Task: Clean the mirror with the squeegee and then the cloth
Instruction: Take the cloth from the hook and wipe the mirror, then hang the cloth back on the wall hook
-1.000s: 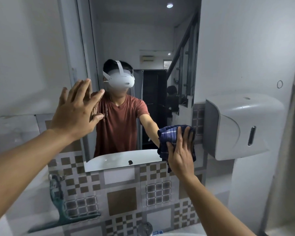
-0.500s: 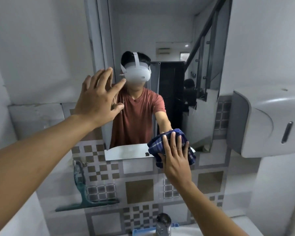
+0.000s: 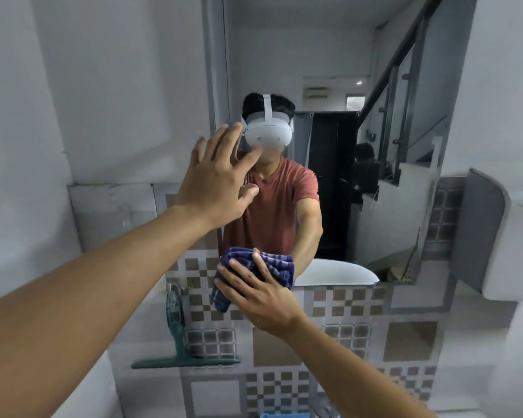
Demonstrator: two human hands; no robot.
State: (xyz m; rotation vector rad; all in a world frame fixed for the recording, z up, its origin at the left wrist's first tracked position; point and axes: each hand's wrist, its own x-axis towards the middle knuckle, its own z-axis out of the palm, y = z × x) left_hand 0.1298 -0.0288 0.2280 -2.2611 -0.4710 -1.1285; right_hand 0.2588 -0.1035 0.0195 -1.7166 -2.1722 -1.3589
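The tall mirror [image 3: 329, 55] hangs on the wall ahead and reflects a person in a red shirt. My right hand [image 3: 254, 294] presses a blue checked cloth [image 3: 263, 263] flat against the mirror's lower left corner, part of the cloth hanging over the tiles below. My left hand [image 3: 218, 179] rests flat, fingers spread, on the mirror's left edge higher up and holds nothing. The green squeegee [image 3: 178, 339] hangs on the tiled wall at the lower left, blade down, apart from both hands.
A white wall dispenser [image 3: 501, 236] juts out at the right, next to the mirror. Patterned tiles [image 3: 360, 342] cover the wall under the mirror. A tap top [image 3: 322, 405] shows at the bottom edge.
My right hand has slid the cloth leftward along the mirror's bottom edge, from the right side to the lower left corner. The view has shifted right. My left hand stays on the left edge.
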